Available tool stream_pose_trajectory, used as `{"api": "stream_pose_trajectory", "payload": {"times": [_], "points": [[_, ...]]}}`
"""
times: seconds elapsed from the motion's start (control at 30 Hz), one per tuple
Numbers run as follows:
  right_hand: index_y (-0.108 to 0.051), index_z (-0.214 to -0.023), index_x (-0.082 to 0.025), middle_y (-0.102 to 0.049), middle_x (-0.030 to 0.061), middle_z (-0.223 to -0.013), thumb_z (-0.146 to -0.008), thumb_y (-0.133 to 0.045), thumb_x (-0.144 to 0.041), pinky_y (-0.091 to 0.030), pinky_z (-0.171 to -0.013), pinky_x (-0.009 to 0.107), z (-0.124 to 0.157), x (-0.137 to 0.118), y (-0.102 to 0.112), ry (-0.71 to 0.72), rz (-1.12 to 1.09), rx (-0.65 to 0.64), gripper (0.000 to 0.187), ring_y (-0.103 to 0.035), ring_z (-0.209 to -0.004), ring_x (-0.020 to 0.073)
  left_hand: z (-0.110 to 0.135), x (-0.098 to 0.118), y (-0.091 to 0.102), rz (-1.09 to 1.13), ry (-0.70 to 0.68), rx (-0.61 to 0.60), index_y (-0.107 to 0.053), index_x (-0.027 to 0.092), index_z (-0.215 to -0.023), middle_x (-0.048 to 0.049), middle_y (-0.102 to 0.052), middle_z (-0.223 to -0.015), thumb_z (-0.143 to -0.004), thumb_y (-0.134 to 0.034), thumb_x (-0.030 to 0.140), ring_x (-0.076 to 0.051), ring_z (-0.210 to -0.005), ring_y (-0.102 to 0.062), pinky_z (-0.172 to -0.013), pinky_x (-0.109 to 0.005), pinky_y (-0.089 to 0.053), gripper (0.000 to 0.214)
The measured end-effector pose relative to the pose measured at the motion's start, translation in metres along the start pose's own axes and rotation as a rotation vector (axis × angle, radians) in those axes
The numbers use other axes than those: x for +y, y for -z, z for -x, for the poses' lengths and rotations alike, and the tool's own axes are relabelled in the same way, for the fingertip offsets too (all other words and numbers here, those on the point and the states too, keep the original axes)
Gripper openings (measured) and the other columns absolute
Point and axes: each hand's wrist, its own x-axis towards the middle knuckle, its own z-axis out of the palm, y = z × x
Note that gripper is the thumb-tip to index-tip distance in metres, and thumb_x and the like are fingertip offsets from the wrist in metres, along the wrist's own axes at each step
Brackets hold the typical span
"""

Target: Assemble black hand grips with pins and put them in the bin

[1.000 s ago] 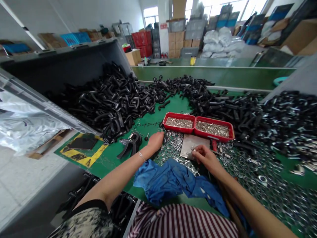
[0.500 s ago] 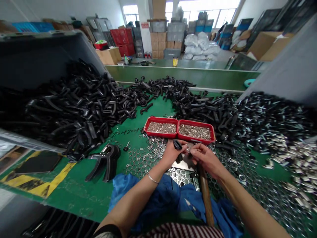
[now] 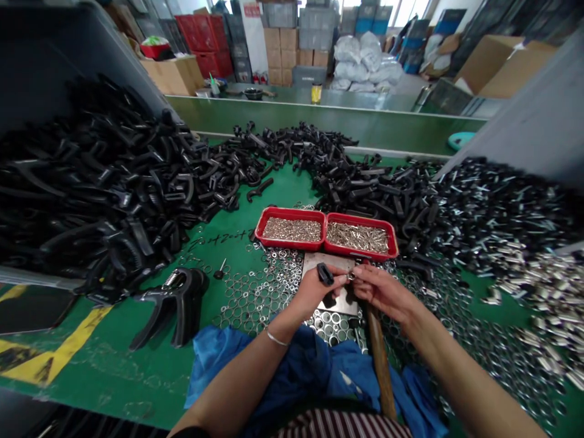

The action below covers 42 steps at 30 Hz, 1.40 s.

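Observation:
My left hand point(image 3: 317, 289) is closed around a black plastic handle point(image 3: 325, 274), whose end sticks up above the fingers. Fingertips of my right hand point(image 3: 378, 289) pinch a small shiny metal part point(image 3: 350, 276) right against the left fingertips; its exact kind is too small to make out. Both hands are over a flat metal plate point(image 3: 314, 263). A hammer's wooden handle point(image 3: 382, 365) runs from beneath my right hand toward me, its head hidden. Just beyond the hands stand two red trays, one with tiny metal pieces point(image 3: 292, 230), the other with metal pins point(image 3: 358, 237).
Metal rings point(image 3: 249, 298) lie scattered around the plate. Black plastic parts point(image 3: 114, 188) pile up at left and behind the trays. A black spring clamp point(image 3: 177, 304) lies at left front. Metal sleeves point(image 3: 542, 310) and black-headed screws point(image 3: 506, 207) heap at right. Blue cloth point(image 3: 255, 365) covers the near edge.
The camera view has tilted down and shifted slightly. Both hands stay over the plate, with the fingertips now closer together at the small metal part.

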Motion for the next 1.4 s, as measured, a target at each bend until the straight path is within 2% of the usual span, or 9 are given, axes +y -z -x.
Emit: {"api": "stream_pose_trajectory", "payload": {"times": [0.1, 0.2, 0.37, 0.5, 0.73, 1.0, 1.2, 1.3, 1.4], "points": [[-0.063, -0.096, -0.023, -0.059, -0.0032, -0.072, -0.082, -0.073, -0.044, -0.046, -0.061, 0.028, -0.002, -0.011, -0.002, 0.214, 0.377, 0.143, 0.027, -0.055, -0.061, 0.0128, 0.000, 0.007, 0.009, -0.120, -0.037, 0.004, -0.066, 0.017, -0.109, -0.0019, -0.066, -0.085, -0.073, -0.078, 0.031, -0.010, -0.064, -0.056, -0.057, -0.021, -0.041, 0.040], [-0.063, -0.099, -0.025, -0.065, 0.0005, -0.085, -0.083, -0.070, -0.042, -0.051, -0.070, 0.032, -0.002, -0.018, 0.000, 0.291, 0.612, 0.160, 0.024, -0.062, -0.074, 0.0172, 0.001, 0.015, 0.018, -0.093, -0.067, -0.053, -0.058, 0.024, -0.124, -0.0030, -0.063, -0.105, -0.074, -0.072, 0.022, -0.010, -0.075, -0.058, -0.065, -0.022, -0.044, 0.052], [-0.059, -0.098, -0.026, -0.067, 0.0016, -0.091, -0.087, -0.065, -0.044, -0.054, -0.077, 0.037, 0.004, -0.009, -0.003, 0.286, 0.628, 0.140, 0.022, -0.065, -0.078, 0.0192, -0.001, 0.015, 0.019, -0.034, -0.049, 0.033, -0.049, 0.021, -0.125, 0.0028, -0.056, -0.074, -0.076, -0.056, 0.015, -0.010, -0.060, -0.053, -0.059, -0.023, -0.042, 0.049], [-0.057, -0.101, -0.027, -0.068, 0.0019, -0.094, -0.089, -0.063, -0.045, -0.054, -0.079, 0.039, 0.010, 0.004, -0.012, 0.327, 0.589, 0.208, 0.023, -0.067, -0.080, 0.0208, -0.001, 0.012, 0.015, -0.138, -0.071, 0.096, -0.047, 0.022, -0.124, 0.0028, -0.058, -0.073, -0.071, -0.054, 0.012, -0.011, -0.063, -0.054, -0.060, -0.023, -0.043, 0.054], [-0.062, -0.105, -0.028, -0.069, 0.0058, -0.106, -0.091, -0.061, -0.045, -0.050, -0.086, 0.041, 0.017, 0.004, -0.016, 0.479, 0.932, 0.330, 0.022, -0.066, -0.093, 0.0259, 0.000, 0.010, 0.011, -0.045, -0.082, 0.098, -0.048, 0.022, -0.116, 0.0037, -0.058, -0.074, -0.070, -0.056, 0.013, -0.010, -0.061, -0.055, -0.060, -0.023, -0.044, 0.048], [-0.057, -0.101, -0.028, -0.068, 0.0059, -0.102, -0.086, -0.068, -0.048, -0.057, -0.081, 0.043, 0.016, 0.001, -0.030, 0.399, 0.552, 0.340, 0.027, -0.068, -0.085, 0.0246, 0.001, 0.009, 0.009, -0.184, -0.079, 0.149, -0.049, 0.023, -0.115, 0.0040, -0.056, -0.073, -0.072, -0.054, 0.012, -0.012, -0.062, -0.055, -0.057, -0.022, -0.043, 0.045], [-0.059, -0.102, -0.028, -0.069, 0.0047, -0.101, -0.086, -0.070, -0.043, -0.055, -0.083, 0.039, 0.015, 0.004, -0.049, 0.418, 0.474, 0.371, 0.024, -0.068, -0.083, 0.0213, 0.003, 0.005, 0.004, -0.205, -0.071, 0.188, -0.048, 0.024, -0.113, 0.0039, -0.058, -0.074, -0.071, -0.055, 0.010, -0.012, -0.063, -0.057, -0.056, -0.022, -0.044, 0.044], [-0.063, -0.102, -0.025, -0.069, 0.0050, -0.102, -0.085, -0.070, -0.044, -0.054, -0.082, 0.037, 0.014, 0.008, -0.046, 0.426, 0.522, 0.392, 0.026, -0.066, -0.086, 0.0210, 0.007, 0.004, 0.002, -0.160, -0.017, 0.105, -0.046, 0.023, -0.117, 0.0059, -0.056, -0.067, -0.074, -0.054, 0.012, -0.012, -0.058, -0.056, -0.055, -0.022, -0.044, 0.045], [-0.066, -0.098, -0.023, -0.070, 0.0038, -0.097, -0.083, -0.071, -0.045, -0.052, -0.077, 0.032, 0.011, 0.007, -0.031, 0.394, 0.545, 0.354, 0.027, -0.064, -0.084, 0.0193, 0.013, 0.008, -0.002, -0.097, 0.068, -0.199, -0.046, 0.019, -0.121, 0.0048, -0.059, -0.068, -0.072, -0.062, 0.014, -0.011, -0.056, -0.056, -0.054, -0.022, -0.045, 0.051]]}}
